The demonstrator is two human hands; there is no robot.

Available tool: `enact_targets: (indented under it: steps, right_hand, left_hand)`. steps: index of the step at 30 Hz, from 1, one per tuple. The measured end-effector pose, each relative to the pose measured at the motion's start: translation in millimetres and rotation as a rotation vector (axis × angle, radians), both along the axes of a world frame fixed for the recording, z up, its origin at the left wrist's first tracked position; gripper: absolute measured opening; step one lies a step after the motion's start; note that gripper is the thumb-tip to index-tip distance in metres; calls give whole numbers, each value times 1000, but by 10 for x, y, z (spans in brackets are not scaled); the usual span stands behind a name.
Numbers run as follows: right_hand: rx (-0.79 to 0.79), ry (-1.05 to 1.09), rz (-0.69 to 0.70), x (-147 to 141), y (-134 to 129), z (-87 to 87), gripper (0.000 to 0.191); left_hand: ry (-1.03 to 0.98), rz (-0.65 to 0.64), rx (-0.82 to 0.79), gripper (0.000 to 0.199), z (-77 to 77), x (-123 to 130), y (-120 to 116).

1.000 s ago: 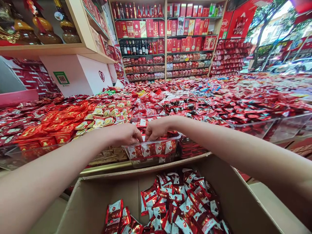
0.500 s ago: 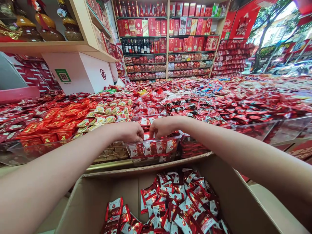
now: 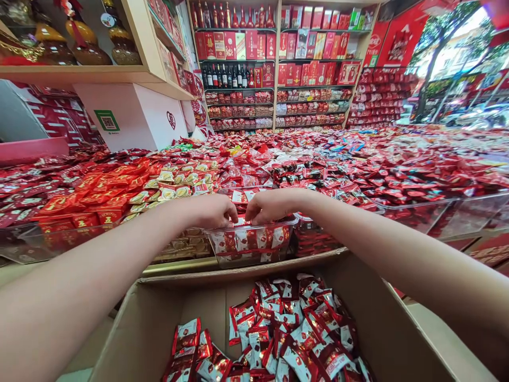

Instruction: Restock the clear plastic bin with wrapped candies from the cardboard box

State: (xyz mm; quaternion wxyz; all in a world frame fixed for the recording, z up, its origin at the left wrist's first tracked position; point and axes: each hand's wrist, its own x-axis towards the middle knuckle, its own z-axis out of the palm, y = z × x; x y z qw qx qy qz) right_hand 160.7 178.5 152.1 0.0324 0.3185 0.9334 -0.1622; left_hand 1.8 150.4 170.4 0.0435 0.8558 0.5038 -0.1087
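Observation:
My left hand point(image 3: 217, 210) and my right hand point(image 3: 268, 206) reach over the front wall of a clear plastic bin point(image 3: 249, 260) at the middle. Both have their fingers curled downward, with a small gap between the two hands. Red-and-white wrapped candies point(image 3: 260, 239) stand in rows inside the bin and show through its front. The fingertips dip among the candies, so what they pinch, if anything, is hidden. Below my forearms, an open cardboard box point(image 3: 191, 297) holds a loose heap of similar red-and-white wrapped candies point(image 3: 302, 339).
Orange-red packets point(image 3: 95, 199) and gold packets point(image 3: 175, 183) fill the bins to the left. More red packets point(image 3: 417, 175) spread to the right and back. A white box with a QR code point(image 3: 131, 116) stands behind at left, under a wooden cabinet ledge point(image 3: 99, 77). Bottle shelves point(image 3: 238, 61) line the back.
The whole view has shifted slightly to the right. My left hand has lifted a little, its fingers shifting at the bin; my right hand stays nearly in place.

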Motion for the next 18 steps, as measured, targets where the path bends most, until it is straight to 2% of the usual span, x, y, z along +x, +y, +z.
enact_targets:
  steps: [2,4,5,6,7,8,9,10,13,15,16,18]
  right_hand:
    - [119,164,-39,91,-142,46,25]
    - [205,341,-88,241,-378,50,20]
    - [185,395,-86,330,-509,14,19]
    - [100,410,-51,419,-634,-60,18]
    - [-40,379,13,498,-743,-178,18]
    - [-188,314,81,559,-829,-341,19]
    - [-313,231,128,592,-887,-545,20]
    - [-375,138,140,594,-917,-780,22]
    - [-188,-37,48,424,-883,-1504,24]
    - [-146,-42,19,217,-830,-1871,23]
    - [-139,-32,7,106,-815,-2002,23]
    - [-139,-17,-22,-100,-822,-2179,26]
  left_hand:
    - [-62,-10,112,28,64,-17,-157]
    - [-179,-20,269,28,69,-63,-445]
    - [-320,-52,394,25,27,-98,-622]
    - [-419,-46,470,22,-55,-139,-806]
    - [-533,-32,532,17,-181,-185,-982]
    - [-627,5,512,11,-351,-233,-1138]
    - [-677,20,429,9,-562,-278,-1261]
    - [-671,10,281,10,-801,-317,-1344]
    - [-563,150,-172,21,-1546,-364,-1363]
    - [-559,200,-227,22,-1933,-340,-1259]
    - [-563,223,-247,22,-2074,-322,-1202]
    - [-585,269,-269,25,-2261,-302,-1121]
